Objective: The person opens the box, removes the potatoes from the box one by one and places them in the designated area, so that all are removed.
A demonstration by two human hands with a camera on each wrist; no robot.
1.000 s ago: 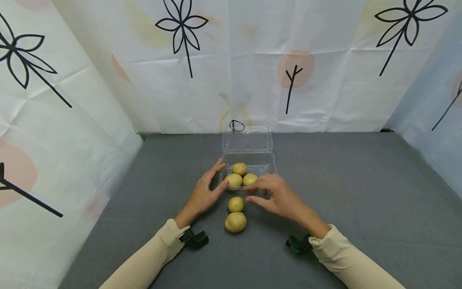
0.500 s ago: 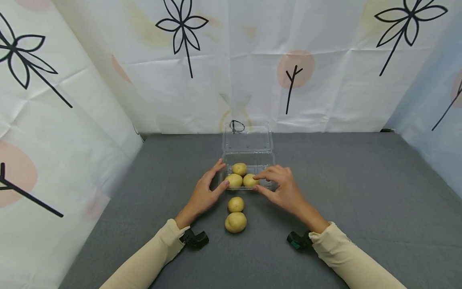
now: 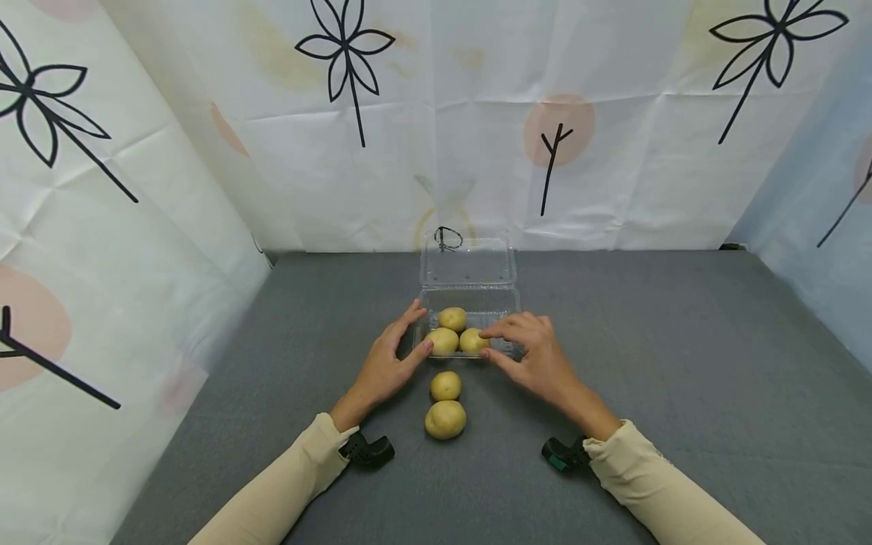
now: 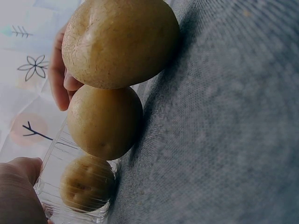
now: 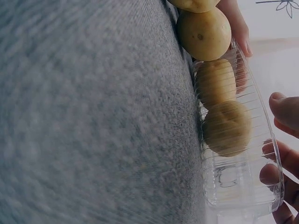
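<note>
A clear plastic clamshell container (image 3: 500, 303) lies with its lid back in the head view. Three yellow potatoes sit in it: one behind (image 3: 453, 319), one front left (image 3: 443, 342) and one front right (image 3: 471, 341). My left hand (image 3: 381, 371) rests along the container's left side, fingers extended and thumb at the front rim. My right hand (image 3: 534, 359) is over the front right, fingers and thumb apart beside the front right potato. In the right wrist view its fingers (image 5: 275, 175) are by the rim, apart from the potatoes.
Two more potatoes, a smaller one (image 3: 446, 386) and a larger one (image 3: 446, 420), lie in line in front of the container on the grey cloth-covered table (image 3: 647, 341). A white patterned curtain (image 3: 477, 151) hangs behind, with another panel at each side.
My right hand has moved right and slightly back from the front of the container, uncovering the front right potato, then stayed there. The left hand has not moved.
</note>
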